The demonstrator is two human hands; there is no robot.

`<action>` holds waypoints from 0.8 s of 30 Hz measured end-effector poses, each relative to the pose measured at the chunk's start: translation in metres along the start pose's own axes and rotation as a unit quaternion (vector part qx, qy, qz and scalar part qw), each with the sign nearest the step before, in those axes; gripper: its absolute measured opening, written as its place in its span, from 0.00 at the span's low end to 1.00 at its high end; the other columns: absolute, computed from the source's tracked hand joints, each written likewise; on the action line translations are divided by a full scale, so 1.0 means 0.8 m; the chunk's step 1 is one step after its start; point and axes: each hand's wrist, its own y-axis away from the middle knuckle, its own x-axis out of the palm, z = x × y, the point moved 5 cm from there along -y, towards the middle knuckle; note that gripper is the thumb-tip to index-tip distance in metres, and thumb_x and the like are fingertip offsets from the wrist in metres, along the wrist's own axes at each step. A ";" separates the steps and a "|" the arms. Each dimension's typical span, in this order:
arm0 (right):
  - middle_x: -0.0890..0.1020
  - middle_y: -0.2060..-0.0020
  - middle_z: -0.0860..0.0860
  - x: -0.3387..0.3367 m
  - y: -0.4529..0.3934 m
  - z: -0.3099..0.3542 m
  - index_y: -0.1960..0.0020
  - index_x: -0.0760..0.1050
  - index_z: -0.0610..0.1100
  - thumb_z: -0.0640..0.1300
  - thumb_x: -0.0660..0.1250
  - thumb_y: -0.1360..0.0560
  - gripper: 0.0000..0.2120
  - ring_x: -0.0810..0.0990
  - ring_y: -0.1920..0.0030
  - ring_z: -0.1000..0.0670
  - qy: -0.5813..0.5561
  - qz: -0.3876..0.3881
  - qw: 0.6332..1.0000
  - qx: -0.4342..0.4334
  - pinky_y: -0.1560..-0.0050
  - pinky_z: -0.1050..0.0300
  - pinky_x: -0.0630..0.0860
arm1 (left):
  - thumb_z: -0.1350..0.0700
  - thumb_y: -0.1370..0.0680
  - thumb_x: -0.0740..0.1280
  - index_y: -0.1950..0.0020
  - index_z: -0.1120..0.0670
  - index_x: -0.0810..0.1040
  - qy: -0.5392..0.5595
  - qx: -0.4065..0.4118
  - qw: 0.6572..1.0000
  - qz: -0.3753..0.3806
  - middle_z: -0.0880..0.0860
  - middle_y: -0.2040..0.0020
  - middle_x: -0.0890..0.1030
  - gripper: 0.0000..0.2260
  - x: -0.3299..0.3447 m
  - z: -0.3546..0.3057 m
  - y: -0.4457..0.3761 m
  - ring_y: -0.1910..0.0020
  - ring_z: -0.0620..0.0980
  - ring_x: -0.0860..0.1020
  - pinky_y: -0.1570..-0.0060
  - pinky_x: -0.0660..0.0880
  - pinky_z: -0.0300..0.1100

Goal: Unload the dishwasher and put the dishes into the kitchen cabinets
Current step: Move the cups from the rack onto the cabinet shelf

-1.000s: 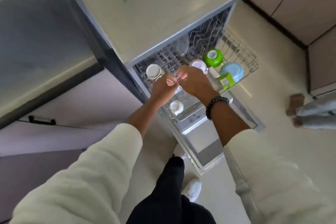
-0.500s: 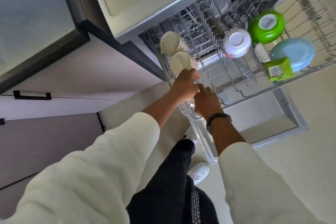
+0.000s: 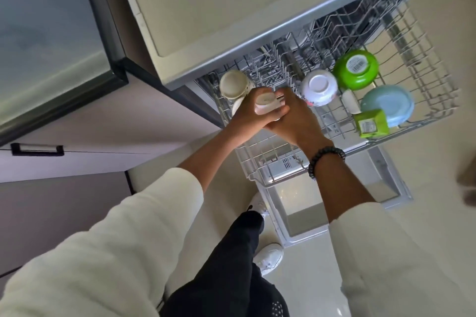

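Observation:
The dishwasher's upper rack point(image 3: 426, 77) is pulled out over the open door point(image 3: 304, 213). My left hand point(image 3: 247, 114) is wrapped round a small white cup point(image 3: 265, 103), held just above the rack's left side. My right hand point(image 3: 293, 118) presses against it from the right, fingers curled over the same cup. Upside down in the rack stand a cream cup point(image 3: 233, 83), a white bowl point(image 3: 319, 87), a green bowl point(image 3: 356, 69), a light blue bowl point(image 3: 389, 103) and a green square container point(image 3: 371, 125). A second cream cup is mostly hidden behind my left hand.
A pale countertop point(image 3: 231, 8) overhangs the rack's back. A cabinet front with a black handle point(image 3: 37, 150) lies to the left. My legs and white shoe point(image 3: 269, 257) stand beside the door. A blurred foot of another person point(image 3: 467, 185) shows at the right edge.
Both hands have risen from the rack's lower front to its left side, and a small white cup now shows in their grip. The view has shifted closer to the rack.

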 end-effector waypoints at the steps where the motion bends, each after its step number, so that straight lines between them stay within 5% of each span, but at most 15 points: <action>1: 0.81 0.45 0.47 -0.003 -0.003 0.005 0.38 0.64 0.52 0.59 0.71 0.40 0.34 0.80 0.47 0.44 -0.018 -0.007 1.000 -0.012 0.48 0.46 0.80 | 0.52 0.29 0.76 0.33 0.50 0.70 0.010 -0.006 1.000 0.010 0.45 0.43 0.76 0.27 -0.006 -0.002 -0.002 0.45 0.37 0.74 0.43 0.73 0.34; 3: 0.82 0.45 0.47 -0.004 -0.008 0.016 0.35 0.67 0.50 0.53 0.77 0.38 0.35 0.81 0.46 0.46 -0.058 -0.014 0.997 -0.042 0.47 0.52 0.80 | 0.52 0.30 0.78 0.32 0.47 0.69 0.011 -0.020 1.000 0.006 0.44 0.40 0.75 0.29 -0.026 0.001 -0.003 0.43 0.39 0.74 0.45 0.74 0.34; 6: 0.79 0.41 0.49 0.017 -0.018 0.028 0.30 0.67 0.49 0.46 0.81 0.37 0.40 0.78 0.45 0.51 -0.084 0.042 0.994 -0.061 0.48 0.64 0.74 | 0.46 0.36 0.79 0.38 0.43 0.72 -0.061 -0.001 0.994 -0.096 0.43 0.40 0.78 0.29 -0.069 0.018 0.000 0.40 0.46 0.76 0.39 0.75 0.47; 9: 0.72 0.33 0.48 0.050 -0.030 0.028 0.26 0.62 0.52 0.46 0.81 0.38 0.46 0.74 0.35 0.46 0.027 0.062 0.995 -0.067 0.37 0.50 0.74 | 0.51 0.34 0.80 0.40 0.47 0.72 -0.047 0.029 0.979 -0.196 0.43 0.43 0.78 0.27 -0.102 0.025 0.011 0.41 0.45 0.77 0.40 0.76 0.48; 12: 0.60 0.25 0.47 0.090 -0.033 0.018 0.23 0.52 0.55 0.47 0.78 0.34 0.49 0.66 0.29 0.42 0.176 0.070 0.981 -0.051 0.30 0.42 0.67 | 0.52 0.33 0.80 0.37 0.51 0.72 -0.043 0.051 0.975 -0.214 0.42 0.44 0.77 0.28 -0.111 0.024 0.018 0.43 0.39 0.76 0.42 0.76 0.44; 16: 0.67 0.31 0.47 0.105 -0.039 0.022 0.28 0.58 0.54 0.43 0.75 0.33 0.40 0.73 0.35 0.40 0.108 -0.020 0.993 -0.051 0.38 0.39 0.73 | 0.52 0.32 0.79 0.37 0.51 0.73 -0.079 0.079 0.976 -0.189 0.36 0.47 0.75 0.27 -0.106 0.025 0.020 0.48 0.24 0.72 0.47 0.74 0.32; 24: 0.71 0.35 0.46 0.022 0.011 0.031 0.29 0.59 0.51 0.49 0.78 0.35 0.40 0.77 0.40 0.39 0.034 -0.087 0.995 -0.029 0.44 0.40 0.77 | 0.52 0.33 0.80 0.38 0.50 0.73 -0.045 0.106 0.969 -0.220 0.38 0.47 0.76 0.26 -0.102 0.001 0.064 0.46 0.41 0.77 0.45 0.78 0.44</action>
